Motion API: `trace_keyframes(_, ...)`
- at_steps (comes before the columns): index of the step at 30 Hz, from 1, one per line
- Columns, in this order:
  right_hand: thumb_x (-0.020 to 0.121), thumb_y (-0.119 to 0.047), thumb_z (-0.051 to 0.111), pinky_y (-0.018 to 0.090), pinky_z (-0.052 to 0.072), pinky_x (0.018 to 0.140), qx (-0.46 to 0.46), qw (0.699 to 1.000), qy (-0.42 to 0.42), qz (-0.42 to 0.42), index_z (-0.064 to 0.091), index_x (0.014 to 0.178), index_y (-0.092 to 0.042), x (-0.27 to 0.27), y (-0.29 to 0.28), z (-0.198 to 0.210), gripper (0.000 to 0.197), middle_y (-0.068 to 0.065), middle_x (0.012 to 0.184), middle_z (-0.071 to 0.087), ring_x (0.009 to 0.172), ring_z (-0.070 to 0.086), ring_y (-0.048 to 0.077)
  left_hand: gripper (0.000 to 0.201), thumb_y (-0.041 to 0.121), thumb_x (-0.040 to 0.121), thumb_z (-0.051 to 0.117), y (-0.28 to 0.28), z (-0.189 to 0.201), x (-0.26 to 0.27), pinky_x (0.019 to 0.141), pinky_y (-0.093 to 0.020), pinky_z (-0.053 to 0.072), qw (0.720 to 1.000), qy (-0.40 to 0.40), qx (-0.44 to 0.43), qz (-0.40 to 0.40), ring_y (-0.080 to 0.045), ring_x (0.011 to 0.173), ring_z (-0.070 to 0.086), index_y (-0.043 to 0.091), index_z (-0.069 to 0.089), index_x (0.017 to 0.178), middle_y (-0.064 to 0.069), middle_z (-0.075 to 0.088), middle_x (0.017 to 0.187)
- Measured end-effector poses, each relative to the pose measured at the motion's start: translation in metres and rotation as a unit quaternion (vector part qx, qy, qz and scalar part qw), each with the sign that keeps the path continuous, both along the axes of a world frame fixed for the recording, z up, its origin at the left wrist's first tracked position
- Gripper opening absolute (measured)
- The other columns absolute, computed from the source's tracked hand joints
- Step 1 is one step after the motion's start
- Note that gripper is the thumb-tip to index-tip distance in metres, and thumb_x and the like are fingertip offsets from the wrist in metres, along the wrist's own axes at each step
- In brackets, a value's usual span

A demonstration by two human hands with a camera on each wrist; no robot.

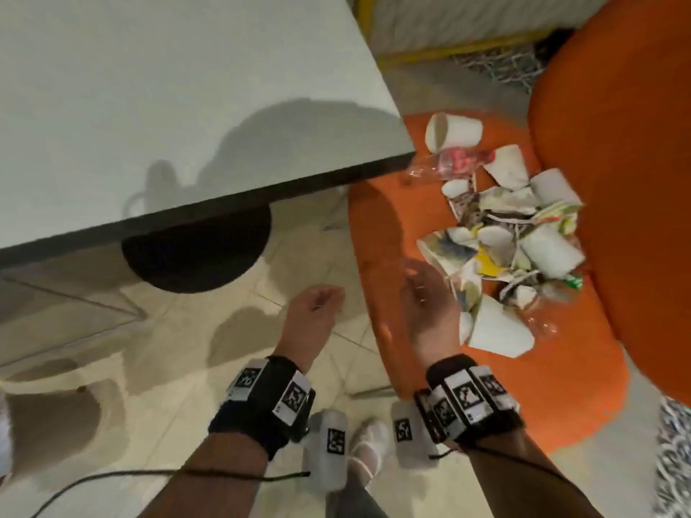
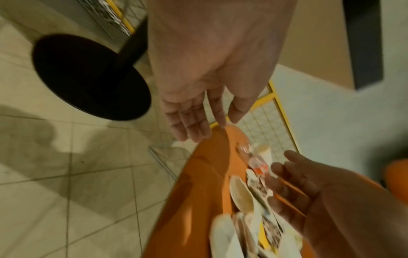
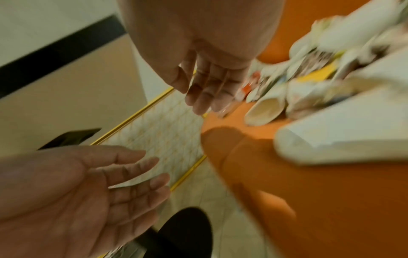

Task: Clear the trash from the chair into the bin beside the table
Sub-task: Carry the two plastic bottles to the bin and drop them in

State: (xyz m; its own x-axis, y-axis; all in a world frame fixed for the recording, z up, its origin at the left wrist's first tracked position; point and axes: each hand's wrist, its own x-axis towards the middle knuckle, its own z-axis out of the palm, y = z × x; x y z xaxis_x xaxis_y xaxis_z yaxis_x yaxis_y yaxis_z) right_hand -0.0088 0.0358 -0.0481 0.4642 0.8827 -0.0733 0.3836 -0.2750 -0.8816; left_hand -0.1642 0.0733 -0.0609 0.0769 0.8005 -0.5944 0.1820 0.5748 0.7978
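The orange chair [image 1: 389,226] holds a pile of trash [image 1: 504,233]: crushed paper cups, printed wrappers and a clear plastic bottle [image 1: 445,164]. One white cup [image 1: 454,132] lies apart at the far side, another white cup [image 1: 497,329] at the near edge of the pile. My right hand [image 1: 415,278] hovers over the seat just left of the pile, fingers loose, holding nothing. My left hand [image 1: 325,297] hangs over the floor left of the chair, also empty. The wrist views show both palms bare: left hand [image 2: 198,122], right hand [image 3: 205,94].
A pale table [image 1: 149,106] fills the upper left; its black round base [image 1: 198,252] stands on the tiled floor. A yellow-framed wire mesh container [image 1: 411,57] sits beyond the chair, past the table corner. The orange backrest [image 1: 617,143] rises at right. My foot [image 1: 368,454] is below.
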Motion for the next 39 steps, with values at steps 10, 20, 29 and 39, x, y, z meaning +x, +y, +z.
trace_keyframes(10, 0.081, -0.017, 0.068, 0.029, 0.040, 0.083, -0.061, 0.951, -0.227, -0.201, 0.063, 0.116, -0.012, 0.181, -0.055, 0.001, 0.036, 0.015, 0.113, 0.055, 0.100, 0.054, 0.028, 0.007, 0.028, 0.089, 0.060, 0.016, 0.005, 0.135, 0.069, -0.024, 0.042, 0.984, 0.110, 0.071, -0.123, -0.013, 0.088, 0.058, 0.021, 0.061, 0.092, 0.007, 0.062, 0.088)
trace_keyframes(20, 0.072, -0.060, 0.065, 0.047, 0.042, 0.098, -0.360, 0.906, -0.028, -0.220, 0.010, 0.149, -0.022, 0.216, -0.030, -0.047, 0.102, 0.013, 0.147, 0.032, 0.126, 0.044, 0.036, 0.055, 0.034, 0.079, 0.068, 0.155, -0.001, 0.198, 0.098, -0.035, 0.034, 0.885, 0.345, 0.277, -0.148, -0.031, 0.120, 0.042, 0.011, 0.050, 0.125, -0.017, 0.042, 0.130)
trace_keyframes(29, 0.077, -0.045, 0.059, 0.031, 0.041, 0.086, -0.210, 0.915, 0.041, -0.341, 0.024, 0.147, -0.017, 0.208, -0.065, -0.041, 0.083, 0.017, 0.136, 0.043, 0.117, 0.049, 0.035, 0.055, 0.028, 0.080, 0.068, 0.200, -0.027, 0.220, 0.098, -0.049, 0.034, 0.764, 0.478, 0.302, -0.309, -0.038, 0.118, 0.044, 0.011, 0.045, 0.127, -0.019, 0.049, 0.128)
trace_keyframes(39, 0.073, -0.040, 0.062, 0.020, 0.052, 0.086, 0.065, 0.940, 0.094, -0.322, 0.029, 0.144, -0.030, 0.171, -0.065, -0.005, 0.078, 0.002, 0.130, 0.053, 0.112, 0.056, 0.010, 0.052, 0.050, 0.079, 0.050, 0.167, -0.018, 0.192, 0.090, -0.032, 0.042, 0.811, 0.347, 0.416, -0.221, -0.026, 0.105, 0.057, 0.022, 0.056, 0.122, -0.006, 0.062, 0.117)
